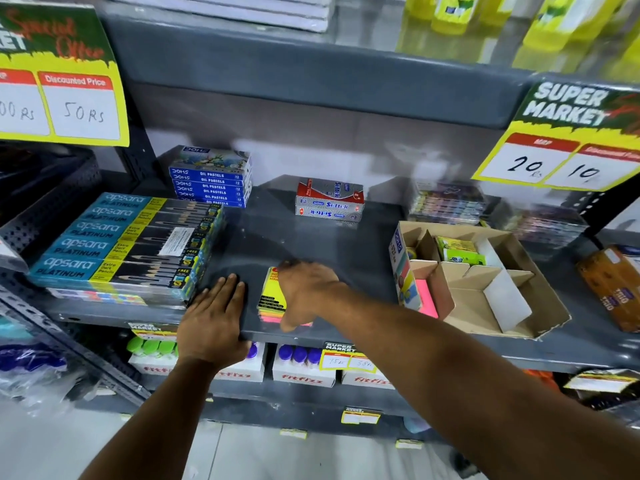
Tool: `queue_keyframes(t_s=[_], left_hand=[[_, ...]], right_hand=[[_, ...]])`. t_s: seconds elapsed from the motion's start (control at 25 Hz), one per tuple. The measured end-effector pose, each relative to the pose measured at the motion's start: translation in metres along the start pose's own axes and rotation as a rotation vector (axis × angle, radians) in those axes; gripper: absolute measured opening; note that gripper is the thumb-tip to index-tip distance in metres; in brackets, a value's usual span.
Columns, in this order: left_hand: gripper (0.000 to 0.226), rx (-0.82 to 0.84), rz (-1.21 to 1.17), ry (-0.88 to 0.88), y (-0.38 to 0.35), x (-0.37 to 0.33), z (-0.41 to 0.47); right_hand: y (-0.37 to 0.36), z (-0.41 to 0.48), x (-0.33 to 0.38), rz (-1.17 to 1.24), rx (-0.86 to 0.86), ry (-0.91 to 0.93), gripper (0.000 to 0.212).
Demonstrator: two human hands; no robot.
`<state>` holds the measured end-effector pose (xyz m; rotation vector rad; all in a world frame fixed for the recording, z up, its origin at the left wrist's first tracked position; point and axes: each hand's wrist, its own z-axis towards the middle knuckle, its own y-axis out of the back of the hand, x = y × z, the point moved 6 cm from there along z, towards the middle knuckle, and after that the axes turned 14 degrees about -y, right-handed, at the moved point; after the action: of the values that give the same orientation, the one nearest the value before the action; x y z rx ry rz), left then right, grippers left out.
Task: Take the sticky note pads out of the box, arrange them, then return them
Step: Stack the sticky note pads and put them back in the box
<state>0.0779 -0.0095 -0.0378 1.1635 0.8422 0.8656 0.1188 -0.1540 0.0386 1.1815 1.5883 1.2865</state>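
Observation:
A stack of sticky note pads (272, 296), yellow on top with orange and pink layers, lies near the front edge of the grey shelf (311, 237). My right hand (304, 292) rests on top of this stack, fingers curled over it. My left hand (214, 317) lies flat and open on the shelf edge just left of the stack. The open cardboard box (512, 306) with dividers stands to the right; a pink pad (427, 297) stands in its near compartment, and green and yellow packs (457, 252) sit in a far one.
Apsara pencil boxes (128, 244) are stacked at the left, DOMS oil pastels (211, 181) behind them, Softek boxes (329, 202) at the back middle. Wrapped packs (446, 202) stand behind the box. Price signs hang above on both sides. Bottles fill the lower shelf.

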Motion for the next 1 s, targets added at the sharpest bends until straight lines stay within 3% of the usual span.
queue_keyframes(t_s=[0.08,0.24,0.32,0.4,0.56,0.68,0.88,1.0], left_hand=[[0.087,0.003,-0.004,-0.003,-0.002,0.003,-0.001],[0.090,0.024,0.018,-0.023,-0.007,0.005,-0.001],[0.094,0.025,0.022,-0.018,-0.007,0.005,0.000],[0.096,0.035,0.032,-0.014,-0.006,0.006,0.000],[0.096,0.062,0.093,-0.034,-0.003,0.001,0.001],[0.099,0.065,0.106,-0.010,-0.001,0.000,0.002],[0.099,0.084,0.126,-0.001,0.000,-0.001,0.002],[0.099,0.089,0.146,0.012,0.000,0.001,0.001]], right_hand=[[0.013,-0.009,-0.009,0.045,-0.012,-0.009,0.051],[0.067,-0.042,-0.082,0.129,-0.093,-0.114,0.072],[0.089,-0.065,-0.144,0.021,-0.090,-0.204,0.056],[0.102,-0.089,-0.206,-0.067,-0.092,-0.308,0.056],[0.077,-0.119,-0.284,-0.173,0.000,-0.393,0.097],[0.040,-0.125,-0.304,-0.189,0.034,-0.394,0.107],[0.015,-0.113,-0.294,-0.195,0.046,-0.334,0.089],[0.008,-0.108,-0.285,-0.215,0.079,-0.311,0.098]])
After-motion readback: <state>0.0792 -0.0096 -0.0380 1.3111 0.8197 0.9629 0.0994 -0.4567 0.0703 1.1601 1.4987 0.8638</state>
